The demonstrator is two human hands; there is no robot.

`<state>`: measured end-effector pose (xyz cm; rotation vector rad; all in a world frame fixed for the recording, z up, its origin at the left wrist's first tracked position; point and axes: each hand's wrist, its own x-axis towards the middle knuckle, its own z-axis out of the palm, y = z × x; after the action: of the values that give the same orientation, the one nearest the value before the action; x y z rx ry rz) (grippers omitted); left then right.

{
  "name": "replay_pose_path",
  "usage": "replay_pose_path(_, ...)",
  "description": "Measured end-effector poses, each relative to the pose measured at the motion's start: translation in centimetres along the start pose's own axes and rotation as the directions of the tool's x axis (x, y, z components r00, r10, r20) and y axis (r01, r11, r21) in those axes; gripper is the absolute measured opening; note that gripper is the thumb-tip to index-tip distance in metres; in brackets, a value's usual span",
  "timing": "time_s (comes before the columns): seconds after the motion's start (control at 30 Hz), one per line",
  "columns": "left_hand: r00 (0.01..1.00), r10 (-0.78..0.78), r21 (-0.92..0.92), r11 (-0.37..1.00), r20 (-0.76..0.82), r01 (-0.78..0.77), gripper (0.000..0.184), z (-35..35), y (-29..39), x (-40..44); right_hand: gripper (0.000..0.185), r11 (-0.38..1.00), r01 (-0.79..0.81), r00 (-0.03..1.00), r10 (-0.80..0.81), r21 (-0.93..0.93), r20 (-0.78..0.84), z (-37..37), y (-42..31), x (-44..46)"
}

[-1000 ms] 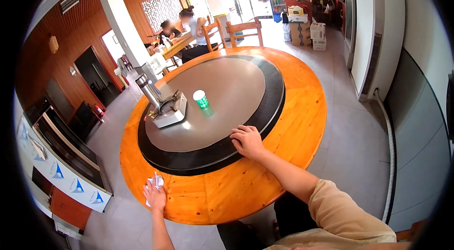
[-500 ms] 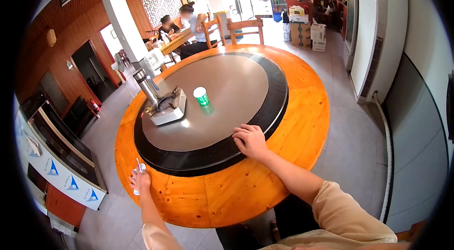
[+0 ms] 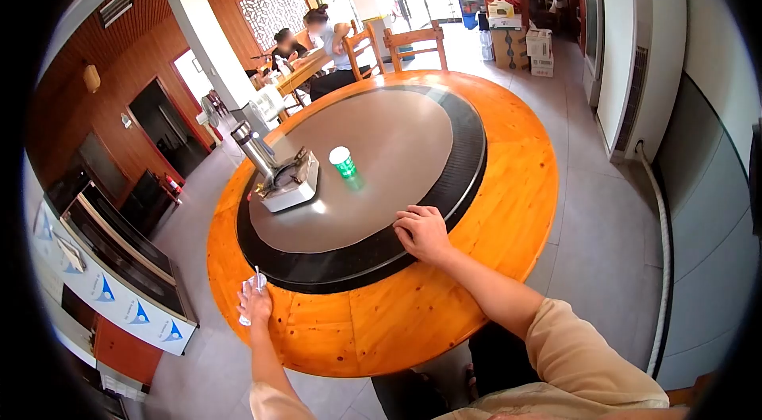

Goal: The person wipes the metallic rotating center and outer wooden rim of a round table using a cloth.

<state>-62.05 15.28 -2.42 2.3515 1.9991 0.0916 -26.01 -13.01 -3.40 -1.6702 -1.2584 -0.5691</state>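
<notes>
Round wooden table [image 3: 405, 325], black-rimmed turntable [image 3: 381, 217], portable stove [image 3: 292, 191], green-and-white cup [image 3: 343, 163], white cloth [image 3: 259, 282] under left hand [image 3: 255, 305]

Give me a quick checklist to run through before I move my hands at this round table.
1. White cloth under left hand: ok, over the wooden rim. How firmly it's gripped: cannot tell.
2. Right hand free of objects: ok, none visible in it.
3. Black ring free of hands: not ok, right fingers are at its edge.
4. Green-and-white cup upright, apart from both hands: ok.
5. Portable stove apart from both hands: ok.
6. Stove switched off: cannot tell.
</notes>
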Motion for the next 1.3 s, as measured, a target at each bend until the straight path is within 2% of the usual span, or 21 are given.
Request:
replay_pose_path(0.33,0.967,0.256,-0.060,0.965,-0.011,-0.256,0.053,1.6,1.3,-3.6,0.010,1.000,0.002,1.000,-0.002,0.015,-0.017,0.2,0.2,-0.1)
replay_pose_path(0.57,0.880,0.474,-0.101,0.874,-0.038,-0.475,0.056,2.9,5.1,-8.8,0.010,1.000,-0.022,1.000,0.022,0.018,0.000,0.1,0.2,-0.2)
replay_pose_path(0.93,0.742,0.668,-0.124,0.733,-0.049,-0.669,0.051,2.8,12.5,-17.8,0.012,0.998,-0.034,0.998,0.037,0.048,-0.052,0.6,0.5,-0.7)
replay_pose_path(1.1,0.638,0.770,-0.159,0.632,0.020,-0.758,0.055,1.9,14.7,-21.3,0.012,0.997,-0.044,0.999,0.045,0.058,-0.003,0.5,0.7,-0.8)
replay_pose_path(1.23,0.606,0.789,-0.242,0.610,0.100,-0.754,0.057,-0.4,16.0,-23.4,0.012,0.998,-0.047,0.999,0.048,0.047,-0.020,0.8,0.8,-0.9)
replay_pose_path(1.3,0.627,0.779,-0.247,0.613,0.025,-0.751,0.057,0.1,15.8,-23.1,0.013,0.997,-0.052,0.999,0.052,0.049,0.002,0.8,0.9,-1.0)
